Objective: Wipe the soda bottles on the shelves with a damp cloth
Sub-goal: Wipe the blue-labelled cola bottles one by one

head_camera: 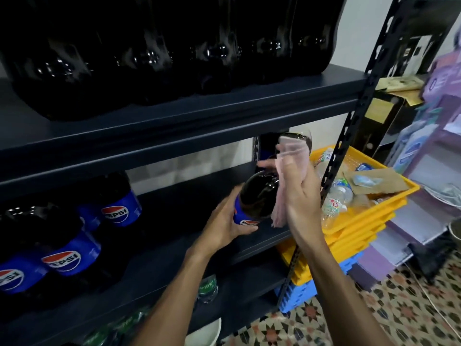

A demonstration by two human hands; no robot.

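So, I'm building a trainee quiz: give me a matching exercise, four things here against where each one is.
Things:
1 cloth
2 bottle
3 yellow crate
4 blue crate

Places:
a bottom of the crate stack
b in the left hand
c top of the crate stack
d in the right hand

Pairs: 1-d, 2-b, 3-c, 4-a.

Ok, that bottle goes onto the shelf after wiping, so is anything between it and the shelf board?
Nothing visible. The left hand holds the Pepsi bottle tilted above a bare stretch of the middle shelf; the other Pepsi bottles stand left of it.
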